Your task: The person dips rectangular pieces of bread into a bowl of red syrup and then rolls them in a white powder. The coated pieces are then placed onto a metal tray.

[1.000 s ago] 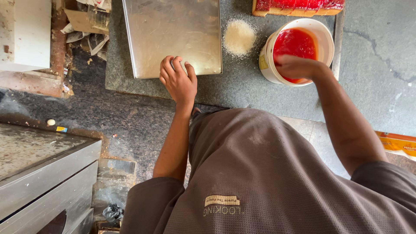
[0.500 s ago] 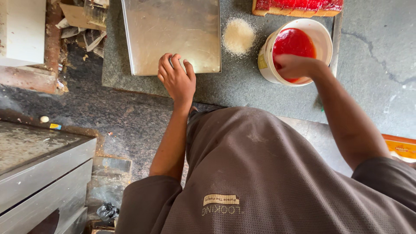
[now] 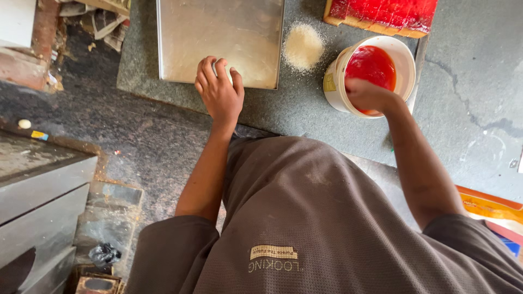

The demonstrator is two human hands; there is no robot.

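Red-filled tub (image 3: 370,71) under right hand (image 3: 368,95)

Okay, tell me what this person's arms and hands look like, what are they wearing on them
Both hands, the left hand and the right hand, are bare: no gloves, rings or watch show. The forearms are uncovered too. A loose grey-brown short-sleeved shirt covers only the upper arms, its sleeves ending near the elbows, and it carries a small pale printed patch on the front.

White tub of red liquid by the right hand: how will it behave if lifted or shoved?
The white tub looks well filled with red liquid, so probably heavy for its size and apt to slosh if shoved. It is wide and squat, so tipping seems unlikely. The right hand rests on its near rim, where red smears may make the plastic slippery.
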